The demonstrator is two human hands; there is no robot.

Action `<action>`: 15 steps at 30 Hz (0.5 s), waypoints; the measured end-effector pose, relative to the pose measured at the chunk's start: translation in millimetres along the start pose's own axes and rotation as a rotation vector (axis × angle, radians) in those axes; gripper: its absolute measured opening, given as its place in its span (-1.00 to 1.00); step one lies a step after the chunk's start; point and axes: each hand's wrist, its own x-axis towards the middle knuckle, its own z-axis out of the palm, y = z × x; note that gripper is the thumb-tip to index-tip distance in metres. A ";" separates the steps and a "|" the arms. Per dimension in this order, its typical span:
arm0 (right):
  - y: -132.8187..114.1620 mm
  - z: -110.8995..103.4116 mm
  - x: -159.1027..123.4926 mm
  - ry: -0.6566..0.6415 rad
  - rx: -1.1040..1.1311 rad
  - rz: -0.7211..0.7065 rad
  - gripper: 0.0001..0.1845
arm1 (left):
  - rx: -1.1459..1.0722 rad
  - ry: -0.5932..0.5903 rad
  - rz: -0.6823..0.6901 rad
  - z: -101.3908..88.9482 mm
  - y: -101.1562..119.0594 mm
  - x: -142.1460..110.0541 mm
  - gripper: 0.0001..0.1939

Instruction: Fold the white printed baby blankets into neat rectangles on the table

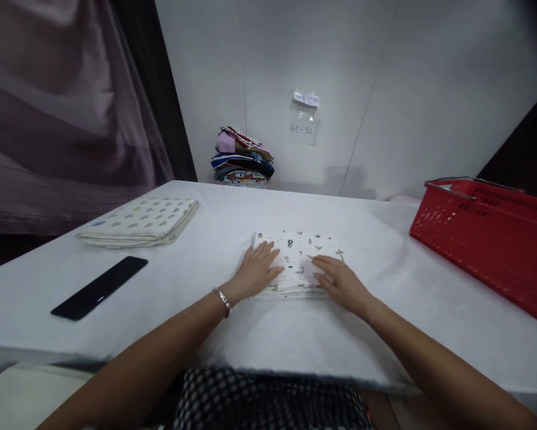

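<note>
A folded white cloth (300,254) with small scattered prints lies flat on the white-covered table (232,334) in front of me. My left hand (260,270) rests on its left side, palm down with the fingers spread. On the right side of the same cloth lies my right hand (337,279), its fingers stretched out flat toward the middle. Both hands press on the top layer, and neither grips anything. Several folded layers show along the cloth's near edge. A bracelet circles my left wrist.
At the left lies another folded cloth (138,222) with grey patterns. Nearer to me is a flat black object (100,288). A red basket (487,248) with a metal handle stands at the right. Folded fabrics (242,161) are stacked behind the table by the wall.
</note>
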 end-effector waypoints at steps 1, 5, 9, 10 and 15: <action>13.7 -2.2 -6.1 -0.002 -0.039 0.066 -0.60 | -0.002 -0.028 0.005 3.4 1.6 -8.1 -0.45; 52.5 9.2 -32.9 -0.119 -0.062 0.292 -0.40 | 0.010 -0.057 -0.032 13.2 2.2 -23.3 -0.45; 60.3 20.3 -44.3 -0.154 0.092 0.357 -0.38 | 0.012 -0.039 -0.026 13.9 1.5 -21.9 -0.45; 59.7 19.2 -43.6 -0.146 0.146 0.376 -0.38 | 0.006 -0.030 -0.025 14.0 1.4 -21.6 -0.46; 65.9 2.5 -29.5 0.064 0.396 0.607 -0.43 | -0.067 0.094 -0.071 19.4 0.5 -24.7 -0.50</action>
